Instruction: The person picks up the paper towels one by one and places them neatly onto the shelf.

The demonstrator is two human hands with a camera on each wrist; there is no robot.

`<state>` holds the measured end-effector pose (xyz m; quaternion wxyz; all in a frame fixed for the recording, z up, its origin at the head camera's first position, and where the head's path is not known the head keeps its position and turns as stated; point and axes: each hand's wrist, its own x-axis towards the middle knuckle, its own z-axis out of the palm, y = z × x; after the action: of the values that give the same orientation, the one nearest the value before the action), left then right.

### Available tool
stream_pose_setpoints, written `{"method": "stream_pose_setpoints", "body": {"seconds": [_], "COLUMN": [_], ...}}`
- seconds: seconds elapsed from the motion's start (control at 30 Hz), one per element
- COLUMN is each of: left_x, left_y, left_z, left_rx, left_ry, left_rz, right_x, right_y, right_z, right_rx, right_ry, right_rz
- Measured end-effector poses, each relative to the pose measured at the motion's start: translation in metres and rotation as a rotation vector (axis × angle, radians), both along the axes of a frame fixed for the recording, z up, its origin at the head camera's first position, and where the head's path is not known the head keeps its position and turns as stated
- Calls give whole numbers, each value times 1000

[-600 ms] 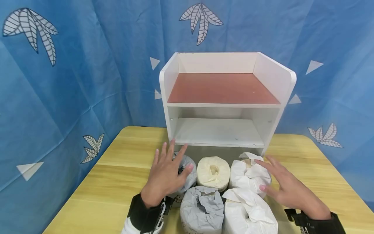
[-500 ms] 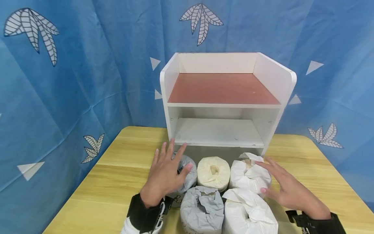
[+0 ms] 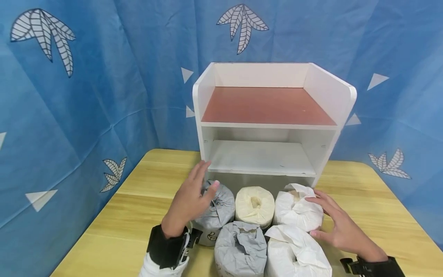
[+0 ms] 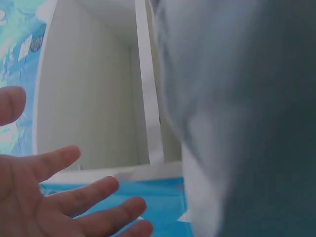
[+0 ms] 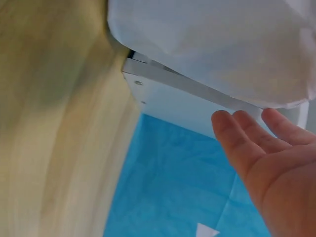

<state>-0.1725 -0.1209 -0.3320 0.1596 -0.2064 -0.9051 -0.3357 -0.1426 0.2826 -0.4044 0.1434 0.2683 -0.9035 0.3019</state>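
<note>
Several paper-wrapped toilet rolls stand in two rows in the head view. My left hand [image 3: 188, 202] is beside and partly over the back grey roll [image 3: 219, 207], fingers spread and holding nothing; the left wrist view shows its palm turned up with the fingers apart. My right hand [image 3: 340, 227] is at the right side of the back white roll [image 3: 297, 211], fingertips right at its wrapper, thumb low. Between these two is a cream roll [image 3: 255, 215] with a hole in its top. In front stand another grey roll [image 3: 226, 254] and another white roll [image 3: 287, 250] with loose, crumpled paper.
Behind the rolls stands a white shelf unit [image 3: 270, 174] with a reddish-brown top board [image 3: 270, 105] and raised sides. All stand on a yellow wood-grain table [image 3: 138, 200]. A blue patterned curtain [image 3: 145, 57] hangs behind and at the left.
My left hand has shifted left and turned more edge-on, uncovering more of the back grey roll. My right fingers have come a little closer to the back white roll. The rolls stay in place.
</note>
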Motion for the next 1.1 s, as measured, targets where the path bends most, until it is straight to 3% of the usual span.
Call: {"method": "stream_pose_setpoints", "body": {"seconds": [0.2, 0.5, 0.77, 0.87, 1.1], "left_x": [-11, -21, -27, -28, -29], "left_y": [-10, -18, -18, -18, -18], "left_z": [0, -3, -6, -8, -11], "left_rx": [143, 401, 506, 524, 528], "left_ry": [6, -153, -234, -255, -276], "left_rz": [-20, -129, -205, -226, -247], "right_x": [-4, -10, -11, -13, -17], "right_y": [0, -4, -7, -7, -5], "right_z": [-10, -21, -31, -33, -35], "right_rx": [-90, -247, -425, -450, -385], "right_ry": [-12, -56, -139, -208, -384], "right_rz": [29, 177, 263, 247, 123]}}
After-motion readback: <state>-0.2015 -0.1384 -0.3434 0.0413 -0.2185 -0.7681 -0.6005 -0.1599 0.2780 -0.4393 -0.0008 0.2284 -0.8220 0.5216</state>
